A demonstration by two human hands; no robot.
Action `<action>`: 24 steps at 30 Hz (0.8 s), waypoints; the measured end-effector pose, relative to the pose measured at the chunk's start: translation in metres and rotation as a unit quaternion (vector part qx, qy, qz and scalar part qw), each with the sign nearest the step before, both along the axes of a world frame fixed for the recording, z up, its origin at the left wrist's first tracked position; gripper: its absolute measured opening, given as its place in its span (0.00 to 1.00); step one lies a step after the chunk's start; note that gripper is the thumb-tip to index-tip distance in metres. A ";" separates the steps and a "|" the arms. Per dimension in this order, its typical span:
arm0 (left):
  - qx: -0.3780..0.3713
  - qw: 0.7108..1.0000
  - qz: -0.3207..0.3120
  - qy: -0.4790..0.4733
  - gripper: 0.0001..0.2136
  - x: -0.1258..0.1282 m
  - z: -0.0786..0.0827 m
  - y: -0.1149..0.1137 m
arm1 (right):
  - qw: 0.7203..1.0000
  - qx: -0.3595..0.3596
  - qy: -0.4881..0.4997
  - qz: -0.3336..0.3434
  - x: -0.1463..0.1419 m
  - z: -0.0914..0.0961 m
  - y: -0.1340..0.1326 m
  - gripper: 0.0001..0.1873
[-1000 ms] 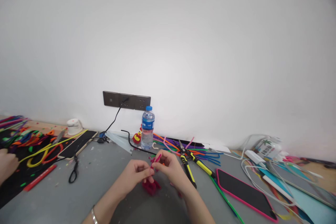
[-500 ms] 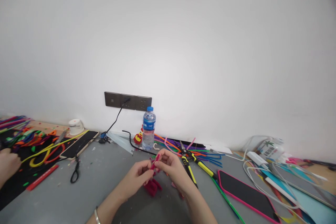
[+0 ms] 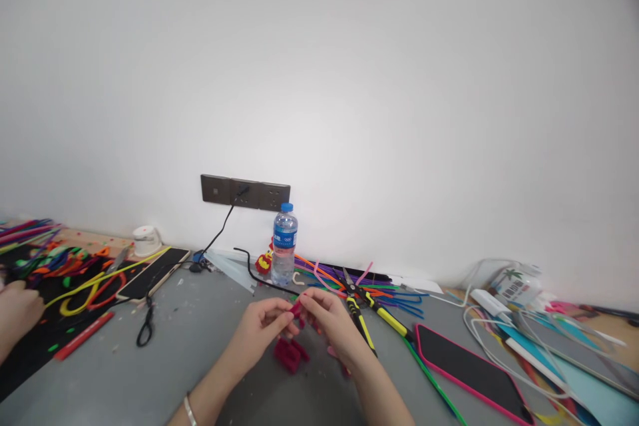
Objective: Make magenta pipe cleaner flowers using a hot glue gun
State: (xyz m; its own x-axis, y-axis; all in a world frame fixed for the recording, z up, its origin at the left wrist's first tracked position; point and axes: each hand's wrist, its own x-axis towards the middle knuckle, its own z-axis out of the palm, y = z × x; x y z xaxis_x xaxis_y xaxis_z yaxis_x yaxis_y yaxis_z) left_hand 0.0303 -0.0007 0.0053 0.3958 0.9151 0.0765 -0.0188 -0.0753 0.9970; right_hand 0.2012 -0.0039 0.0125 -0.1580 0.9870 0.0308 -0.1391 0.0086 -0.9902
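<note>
Between my two hands is a short crimson pipe cleaner piece (image 3: 296, 309), mostly covered by the fingers. My left hand (image 3: 259, 333) pinches its lower left end, with a bracelet on that wrist. At the upper right end, the fingers of my right hand (image 3: 327, 323) are closed on it. Just below them a folded crimson fuzzy shape (image 3: 289, 355) lies on the grey table (image 3: 200, 359). Small pink bits are partly hidden behind my right hand.
A water bottle (image 3: 284, 249) stands before the wall, beside a red and yellow figure (image 3: 263, 263). Yellow-black pliers (image 3: 384, 315) and a pink-cased phone (image 3: 472, 373) lie to the right. Another person's hand (image 3: 20, 316) is at the left, near scissors (image 3: 92, 296) and a red stick (image 3: 84, 335).
My left hand has shifted slightly up and right, its fingers closer to my right hand. The crimson pipe cleaner shows less between the fingertips. The view has shifted a little.
</note>
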 end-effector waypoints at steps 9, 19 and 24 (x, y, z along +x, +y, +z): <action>0.083 0.996 0.008 0.041 0.09 0.000 0.002 -0.002 | 0.997 -0.018 0.073 0.025 -0.002 -0.006 0.001 0.16; 0.254 0.954 0.022 0.156 0.09 -0.004 0.004 -0.003 | 0.997 0.028 0.061 0.028 0.000 -0.001 -0.001 0.14; 0.296 0.934 0.045 0.193 0.09 -0.006 0.002 -0.001 | 0.997 0.030 0.041 0.054 0.000 -0.003 -0.001 0.14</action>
